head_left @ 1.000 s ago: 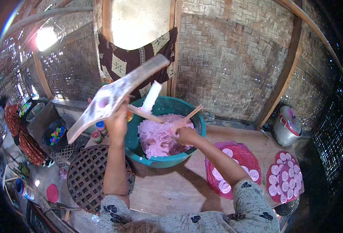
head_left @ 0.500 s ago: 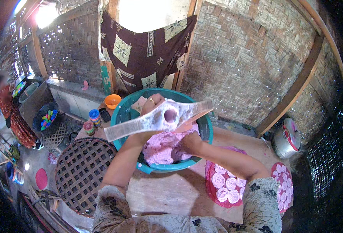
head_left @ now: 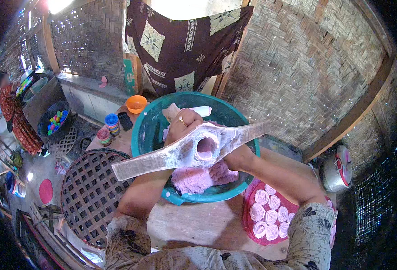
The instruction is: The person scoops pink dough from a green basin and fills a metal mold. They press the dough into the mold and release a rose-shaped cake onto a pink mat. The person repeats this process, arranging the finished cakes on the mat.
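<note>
My left hand (head_left: 186,123), with a ring on one finger, is closed around a long wooden press (head_left: 158,157). The press lies slanted across the view. A round hole in its middle faces up, with pale pink dough smeared around it. Behind the press, at its right half, is my right hand (head_left: 240,157); its fingers are hidden. Both hands are over a large teal basin (head_left: 140,135). A lump of pink dough (head_left: 191,180) sits in its near part. A white cylindrical piece (head_left: 202,110) shows just beyond my left hand.
Pink dough swirls (head_left: 258,212) lie on a red round mat to the right of the basin. On the left are a dark lattice tray (head_left: 90,198), an orange bowl (head_left: 136,104) and stacked colored cups (head_left: 111,122). A metal pot (head_left: 335,173) stands far right. Another person (head_left: 16,119) stands far left.
My view has shifted, and the press appears lower and closer. My right hand has moved from the dough up behind the press. The white cylindrical piece has come into sight.
</note>
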`<control>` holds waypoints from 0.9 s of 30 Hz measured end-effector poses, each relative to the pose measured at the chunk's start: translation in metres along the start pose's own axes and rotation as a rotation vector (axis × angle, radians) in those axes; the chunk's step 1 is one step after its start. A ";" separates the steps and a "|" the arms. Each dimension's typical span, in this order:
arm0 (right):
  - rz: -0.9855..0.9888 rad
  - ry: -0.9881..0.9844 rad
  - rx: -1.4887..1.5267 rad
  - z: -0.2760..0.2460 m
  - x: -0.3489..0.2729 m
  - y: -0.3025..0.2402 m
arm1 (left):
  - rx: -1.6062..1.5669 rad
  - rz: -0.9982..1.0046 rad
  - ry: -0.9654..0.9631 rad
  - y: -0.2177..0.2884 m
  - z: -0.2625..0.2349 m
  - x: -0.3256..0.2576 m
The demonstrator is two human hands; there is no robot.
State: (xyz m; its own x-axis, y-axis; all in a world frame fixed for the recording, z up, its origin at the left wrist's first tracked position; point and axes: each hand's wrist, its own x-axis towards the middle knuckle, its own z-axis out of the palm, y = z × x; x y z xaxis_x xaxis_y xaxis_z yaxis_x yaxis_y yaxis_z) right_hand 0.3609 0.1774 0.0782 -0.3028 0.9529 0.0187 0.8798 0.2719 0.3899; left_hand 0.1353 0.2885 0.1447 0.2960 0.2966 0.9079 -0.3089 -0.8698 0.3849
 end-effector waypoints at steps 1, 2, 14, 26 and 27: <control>0.024 -0.073 0.059 0.006 0.002 -0.001 | 0.165 0.216 0.011 -0.001 -0.002 0.001; 0.029 -0.080 0.095 0.009 0.001 -0.002 | 0.133 0.169 0.024 -0.001 -0.002 0.000; 0.222 -0.396 0.361 -0.045 -0.034 0.006 | -0.043 -0.015 -0.018 -0.009 0.007 -0.007; 0.408 -0.080 0.524 -0.138 -0.141 0.012 | -0.100 -0.099 -0.015 -0.013 0.012 -0.009; 0.391 -0.015 0.518 -0.145 -0.152 0.009 | -0.079 -0.164 -0.035 -0.013 0.012 -0.009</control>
State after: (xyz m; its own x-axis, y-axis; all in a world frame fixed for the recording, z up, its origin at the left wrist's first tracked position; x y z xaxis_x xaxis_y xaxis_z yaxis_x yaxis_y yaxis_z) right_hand 0.3617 0.0154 0.2120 0.0778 0.9955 0.0548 0.9880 -0.0696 -0.1378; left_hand 0.1478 0.2919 0.1298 0.3788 0.4172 0.8261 -0.3235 -0.7766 0.5406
